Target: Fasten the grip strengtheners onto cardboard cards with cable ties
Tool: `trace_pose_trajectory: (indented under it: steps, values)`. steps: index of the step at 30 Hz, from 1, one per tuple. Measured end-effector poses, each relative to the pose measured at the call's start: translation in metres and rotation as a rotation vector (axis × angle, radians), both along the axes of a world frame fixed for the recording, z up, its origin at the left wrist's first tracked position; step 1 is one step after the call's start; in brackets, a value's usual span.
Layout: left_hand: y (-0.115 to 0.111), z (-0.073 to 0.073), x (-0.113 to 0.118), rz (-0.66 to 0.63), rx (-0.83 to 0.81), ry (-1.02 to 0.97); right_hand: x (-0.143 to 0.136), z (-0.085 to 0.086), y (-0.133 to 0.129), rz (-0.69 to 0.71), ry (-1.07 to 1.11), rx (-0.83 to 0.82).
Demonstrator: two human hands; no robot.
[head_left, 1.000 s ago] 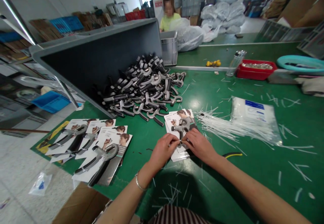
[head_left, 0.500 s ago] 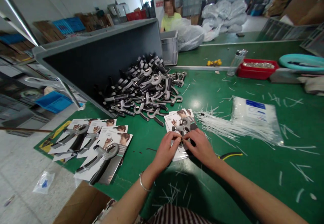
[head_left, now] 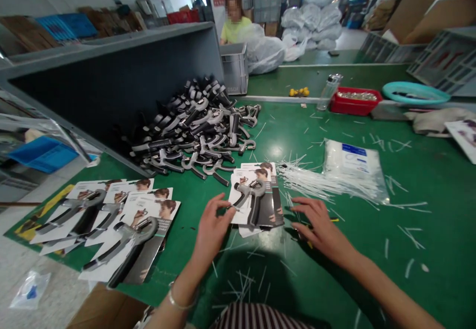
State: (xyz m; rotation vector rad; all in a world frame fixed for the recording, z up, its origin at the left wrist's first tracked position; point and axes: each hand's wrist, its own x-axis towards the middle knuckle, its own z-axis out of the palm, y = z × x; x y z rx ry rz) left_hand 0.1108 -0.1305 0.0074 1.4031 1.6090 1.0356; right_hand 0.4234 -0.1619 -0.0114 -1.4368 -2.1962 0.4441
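A hand grip strengthener (head_left: 256, 197) with grey and black handles lies on a printed backing card (head_left: 243, 215), on top of other cards. At this card's left edge is my left hand (head_left: 211, 225), thumb and index finger drawn close together; what is between them is too small to make out. My right hand (head_left: 316, 222) is right of the card, fingers apart and curved over a yellow-handled tool (head_left: 334, 220) that it mostly hides. White cable ties (head_left: 308, 178) lie in a loose bundle beyond the right hand.
Hand grips (head_left: 201, 131) spill from a tipped grey crate (head_left: 111, 51). Carded grips (head_left: 130, 240) overlap at the left edge. A plastic bag of ties (head_left: 353, 165), a red tray of small metal parts (head_left: 355, 106) and a teal dish (head_left: 416, 98) are at right. A person (head_left: 236, 24) is across the table.
My hands have parted from the grip's handles. The left drew to the card's left edge; the right went right, over the yellow-handled tool. The view has shifted right.
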Motion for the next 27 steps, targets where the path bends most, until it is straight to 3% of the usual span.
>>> trace_pose_trajectory:
  steps: [2,3,5,7,9,11,14,17,19,21,25,27]
  values:
    - [0.0,0.009,-0.013,0.102,-0.202,-0.32,0.043,-0.009,-0.015,0.012,-0.218,-0.049]
    - [0.0,0.012,-0.016,0.092,-0.311,-0.471,0.061,-0.014,-0.021,0.002,-0.307,-0.049]
    - [0.001,0.015,-0.012,-0.048,-0.495,-0.689,0.085,-0.024,-0.026,0.026,-0.426,-0.06]
    - [0.003,0.013,0.0,-0.215,-0.56,-0.76,0.093,-0.027,-0.025,0.065,-0.48,-0.058]
    - [0.006,0.006,0.013,-0.264,-0.47,-0.7,0.091,-0.021,-0.023,0.096,-0.449,-0.068]
    - [0.011,-0.002,0.022,-0.209,-0.315,-0.572,0.084,-0.011,-0.025,0.073,-0.292,-0.147]
    - [0.018,-0.012,0.026,-0.1,-0.187,-0.458,0.068,0.003,-0.035,-0.044,0.177,-0.47]
    - [0.024,-0.014,0.025,-0.074,-0.168,-0.516,0.043,0.009,-0.037,-0.144,0.684,-0.745]
    - [0.026,-0.012,0.025,-0.069,-0.167,-0.577,0.024,0.013,-0.029,-0.151,0.79,-0.779]
    - [0.028,-0.01,0.027,-0.06,-0.177,-0.604,0.008,0.018,-0.012,-0.097,0.613,-0.675]
    - [0.028,-0.006,0.024,-0.054,-0.199,-0.596,-0.01,0.027,0.028,0.047,-0.118,-0.108]
    - [0.026,-0.004,0.02,-0.05,-0.217,-0.587,-0.014,0.029,0.041,0.093,-0.381,0.08]
